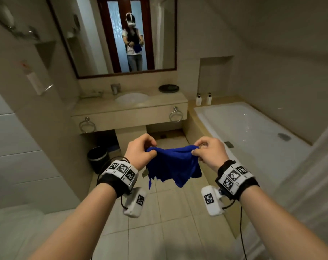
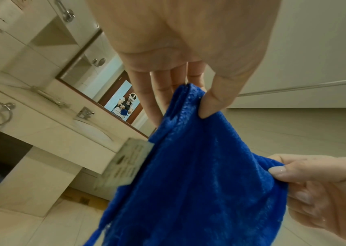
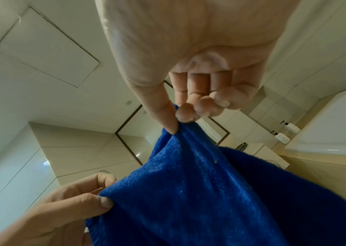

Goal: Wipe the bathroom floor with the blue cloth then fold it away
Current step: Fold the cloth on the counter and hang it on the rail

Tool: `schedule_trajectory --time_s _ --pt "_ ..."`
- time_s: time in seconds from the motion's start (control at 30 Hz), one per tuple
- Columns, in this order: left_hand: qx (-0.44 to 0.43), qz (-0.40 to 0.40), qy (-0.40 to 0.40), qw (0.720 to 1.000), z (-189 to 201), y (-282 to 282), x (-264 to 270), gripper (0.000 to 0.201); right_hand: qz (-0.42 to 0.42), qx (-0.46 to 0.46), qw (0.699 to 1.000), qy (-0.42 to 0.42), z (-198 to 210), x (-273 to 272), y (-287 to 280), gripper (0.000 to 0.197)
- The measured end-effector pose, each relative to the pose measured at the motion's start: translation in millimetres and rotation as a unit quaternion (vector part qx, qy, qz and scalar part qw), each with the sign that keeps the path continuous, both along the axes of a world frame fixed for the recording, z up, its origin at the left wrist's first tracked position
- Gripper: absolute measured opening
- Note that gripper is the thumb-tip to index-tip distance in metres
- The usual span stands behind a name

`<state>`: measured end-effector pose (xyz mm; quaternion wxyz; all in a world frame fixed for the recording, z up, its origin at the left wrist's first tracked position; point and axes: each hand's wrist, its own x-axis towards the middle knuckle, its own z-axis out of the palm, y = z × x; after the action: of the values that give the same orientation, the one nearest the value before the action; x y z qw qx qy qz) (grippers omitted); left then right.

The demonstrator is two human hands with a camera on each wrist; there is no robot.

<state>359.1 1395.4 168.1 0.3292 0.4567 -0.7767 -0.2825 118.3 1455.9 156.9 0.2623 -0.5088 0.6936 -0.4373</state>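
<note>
The blue cloth (image 1: 173,165) hangs in the air above the tiled floor (image 1: 170,212), stretched between both hands at chest height. My left hand (image 1: 140,149) pinches its upper left corner between thumb and fingers. My right hand (image 1: 208,151) pinches the upper right corner the same way. The cloth's lower edge dangles loose and uneven. In the left wrist view the thumb presses the blue cloth (image 2: 199,174) against the fingers (image 2: 155,93). In the right wrist view thumb and forefinger nip the blue cloth (image 3: 210,191), and the left hand (image 3: 62,209) shows at lower left.
A vanity counter (image 1: 129,109) with a sink and two towel rings stands ahead, a mirror (image 1: 120,34) above it. A white bathtub (image 1: 249,132) runs along the right. A black bin (image 1: 97,158) sits under the counter at left. Two pump bottles (image 1: 203,99) stand by the tub.
</note>
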Motion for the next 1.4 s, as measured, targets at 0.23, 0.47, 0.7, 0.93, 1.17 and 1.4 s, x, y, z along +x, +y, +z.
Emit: schedule_trajectory --time_s 0.23,0.47,0.7,0.93,1.17,1.4 --pt "0.000 0.012 0.019 1.000 2.3 -49.2 22.4 0.019 0.018 -0.018 1.000 0.017 6.5 17.2 -53.3 0.014" --pt "0.008 0.012 0.004 1.000 -13.5 -99.2 34.4 0.018 0.013 0.017 1.000 0.015 -20.7 35.1 -91.2 0.014" --pt "0.014 0.015 0.003 1.000 -20.0 -168.2 18.0 0.018 -0.016 0.020 1.000 0.010 -29.4 21.3 -168.8 0.014" --pt "0.017 0.034 -0.027 0.999 -24.6 -283.5 -21.9 0.019 -0.018 0.032 0.999 0.024 -36.9 -16.2 -295.5 0.014" --pt "0.027 0.073 -0.031 0.997 -6.4 -421.9 -72.0 0.020 -0.013 0.038 0.999 0.033 -15.0 -58.0 -445.5 0.016" --pt "0.028 0.089 -0.016 0.996 7.5 -513.3 -97.7 0.017 -0.008 0.042 0.998 0.044 2.2 -81.5 -554.0 0.012"
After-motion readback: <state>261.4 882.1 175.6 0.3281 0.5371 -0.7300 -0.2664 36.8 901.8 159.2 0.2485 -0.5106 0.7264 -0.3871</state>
